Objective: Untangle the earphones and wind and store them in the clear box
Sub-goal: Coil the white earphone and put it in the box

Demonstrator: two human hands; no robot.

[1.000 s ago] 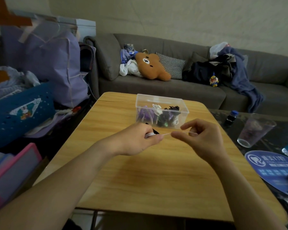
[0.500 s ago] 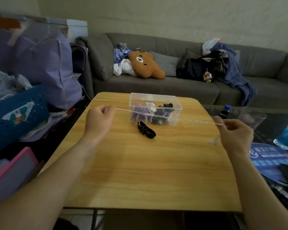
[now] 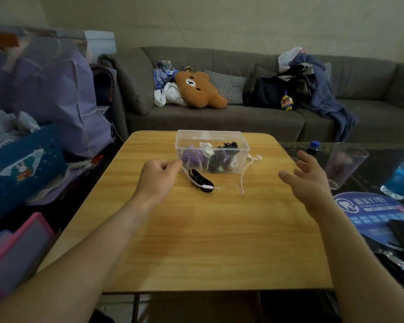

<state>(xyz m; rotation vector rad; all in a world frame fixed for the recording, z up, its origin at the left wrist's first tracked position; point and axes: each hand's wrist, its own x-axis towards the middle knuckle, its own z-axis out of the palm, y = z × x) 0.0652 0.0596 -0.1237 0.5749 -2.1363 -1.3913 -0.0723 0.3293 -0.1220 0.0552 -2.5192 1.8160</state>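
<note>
A clear box [image 3: 241,141] stands at the far middle of the wooden table [image 3: 196,241], holding several wound earphones in purple, white and black. My left hand [image 3: 158,176] pinches one end of a white earphone cable [image 3: 242,177]. The cable runs right across a black wound bundle [image 3: 202,179] on the table, then curves up beside the box, its earbuds lying by the box's right corner. My right hand [image 3: 309,180] hovers with fingers spread, holding nothing, to the right of the cable.
A plastic cup [image 3: 344,163] and a small dark bottle [image 3: 313,148] stand on the glass table at the right, with a blue round fan [image 3: 371,208]. A grey sofa [image 3: 219,117] with a bear cushion lies behind. Bags and a blue basket [image 3: 21,169] crowd the left.
The cable was stretched taut between both hands; my right hand has let go and opened, and the cable has dropped slack onto the table. My left hand moved right, toward the box.
</note>
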